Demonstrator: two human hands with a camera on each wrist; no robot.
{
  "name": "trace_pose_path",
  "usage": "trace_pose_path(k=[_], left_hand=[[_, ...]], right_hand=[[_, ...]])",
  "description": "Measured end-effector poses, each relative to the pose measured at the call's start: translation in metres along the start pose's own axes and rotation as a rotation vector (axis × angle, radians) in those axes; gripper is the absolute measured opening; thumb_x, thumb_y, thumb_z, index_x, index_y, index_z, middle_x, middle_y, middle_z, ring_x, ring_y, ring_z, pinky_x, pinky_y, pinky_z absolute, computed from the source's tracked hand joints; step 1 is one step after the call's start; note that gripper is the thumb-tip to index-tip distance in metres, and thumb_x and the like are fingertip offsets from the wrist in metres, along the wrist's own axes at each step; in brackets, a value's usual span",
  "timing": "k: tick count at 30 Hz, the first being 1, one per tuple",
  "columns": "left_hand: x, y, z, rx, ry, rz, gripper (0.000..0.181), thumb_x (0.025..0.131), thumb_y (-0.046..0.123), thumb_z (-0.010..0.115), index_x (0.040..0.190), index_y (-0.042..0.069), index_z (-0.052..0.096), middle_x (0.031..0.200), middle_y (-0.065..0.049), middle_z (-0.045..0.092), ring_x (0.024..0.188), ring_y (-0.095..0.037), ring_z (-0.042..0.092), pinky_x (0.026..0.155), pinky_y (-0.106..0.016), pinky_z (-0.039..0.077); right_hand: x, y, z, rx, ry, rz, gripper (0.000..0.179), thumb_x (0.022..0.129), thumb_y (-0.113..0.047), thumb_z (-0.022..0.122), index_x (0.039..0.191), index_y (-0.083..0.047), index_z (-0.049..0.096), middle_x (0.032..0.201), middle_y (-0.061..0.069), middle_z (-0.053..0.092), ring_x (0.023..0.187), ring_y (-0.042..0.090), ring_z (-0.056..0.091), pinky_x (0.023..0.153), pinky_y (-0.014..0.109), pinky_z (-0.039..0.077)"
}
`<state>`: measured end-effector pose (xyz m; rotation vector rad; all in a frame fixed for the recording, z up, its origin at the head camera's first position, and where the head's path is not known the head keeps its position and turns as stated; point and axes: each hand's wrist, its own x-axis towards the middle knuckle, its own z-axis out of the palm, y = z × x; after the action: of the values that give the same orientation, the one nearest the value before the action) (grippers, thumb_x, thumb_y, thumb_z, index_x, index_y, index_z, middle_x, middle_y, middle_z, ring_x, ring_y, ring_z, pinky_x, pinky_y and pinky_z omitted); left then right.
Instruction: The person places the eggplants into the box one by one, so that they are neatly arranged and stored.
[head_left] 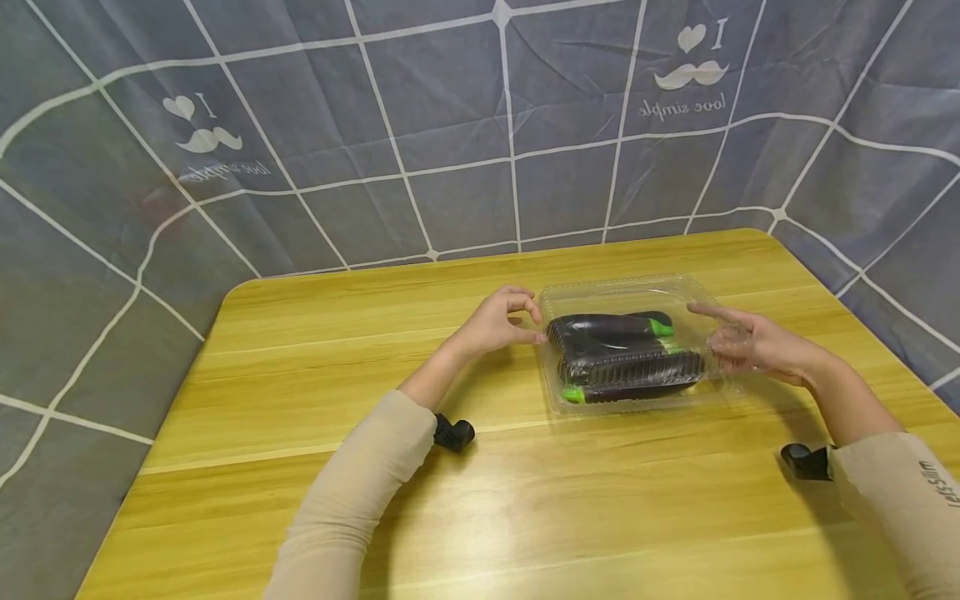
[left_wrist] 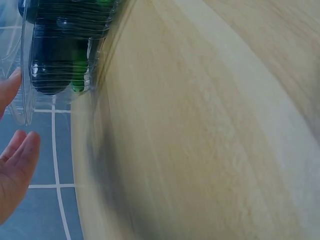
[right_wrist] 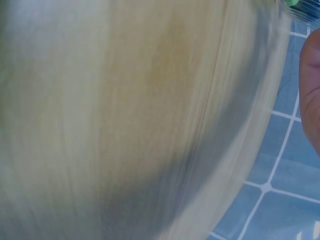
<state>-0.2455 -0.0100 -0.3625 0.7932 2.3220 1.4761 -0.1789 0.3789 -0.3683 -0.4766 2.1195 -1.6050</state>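
Observation:
A clear plastic container (head_left: 622,293) sits on the table, with several dark purple eggplants (head_left: 603,326) lying in it, their caps bright green. My left hand (head_left: 501,321) is at its left edge, the fingers bent loosely. In the left wrist view the thumb (left_wrist: 10,90) meets the rim while the other fingers (left_wrist: 22,152) stand apart from it. At the right edge my right hand (head_left: 765,346) holds the container, some fingers showing through the clear plastic. Only the side of that hand appears in the right wrist view.
The yellow wood-grain table (head_left: 525,517) has a rounded far edge. A grey curtain (head_left: 450,108) with white lines hangs behind and at both sides. Black wrist devices (head_left: 454,434) show beneath both beige sleeves (head_left: 352,483).

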Motion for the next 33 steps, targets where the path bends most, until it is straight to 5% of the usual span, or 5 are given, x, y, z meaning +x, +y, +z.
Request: trace_pose_path(k=[11, 16, 21, 33], left_hand=[[-0.005, 0.003, 0.0, 0.02, -0.061, -0.008, 0.017, 0.078, 0.004, 0.075, 0.088, 0.003, 0.062, 0.115, -0.01, 0.047, 0.112, -0.033, 0.054, 0.09, -0.031, 0.047], [-0.006, 0.003, -0.001, 0.015, -0.114, -0.03, 0.03, 0.07, 0.002, 0.08, 0.092, 0.002, 0.059, 0.121, -0.012, 0.045, 0.116, -0.036, 0.05, 0.094, -0.034, 0.045], [-0.008, 0.003, -0.001, 0.02, -0.189, -0.019, 0.04, 0.068, 0.0, 0.081, 0.098, 0.001, 0.055, 0.117, -0.011, 0.049, 0.113, -0.03, 0.052, 0.095, -0.03, 0.043], [-0.016, 0.005, -0.001, -0.027, -0.243, -0.092, 0.046, 0.072, 0.004, 0.079, 0.108, 0.005, 0.049, 0.102, -0.017, 0.054, 0.085, -0.02, 0.058, 0.074, -0.026, 0.049]], right_hand=[[0.0, 0.008, 0.0, 0.131, 0.089, -0.069, 0.054, 0.094, 0.005, 0.047, 0.134, -0.032, 0.049, 0.099, 0.004, 0.063, 0.075, 0.01, 0.059, 0.056, 0.024, 0.049], [-0.003, 0.011, -0.008, 0.287, -0.031, -0.096, 0.057, 0.095, 0.01, 0.04, 0.136, -0.03, 0.046, 0.109, 0.007, 0.063, 0.095, 0.014, 0.062, 0.071, 0.027, 0.053], [-0.007, 0.012, -0.017, 0.415, -0.199, -0.124, 0.061, 0.096, 0.012, 0.029, 0.141, -0.027, 0.04, 0.115, 0.011, 0.062, 0.098, 0.019, 0.062, 0.079, 0.031, 0.053], [-0.016, -0.003, -0.02, 0.274, -0.287, -0.057, 0.059, 0.1, 0.005, 0.023, 0.148, -0.03, 0.024, 0.123, 0.004, 0.058, 0.09, 0.023, 0.064, 0.076, 0.038, 0.054]])
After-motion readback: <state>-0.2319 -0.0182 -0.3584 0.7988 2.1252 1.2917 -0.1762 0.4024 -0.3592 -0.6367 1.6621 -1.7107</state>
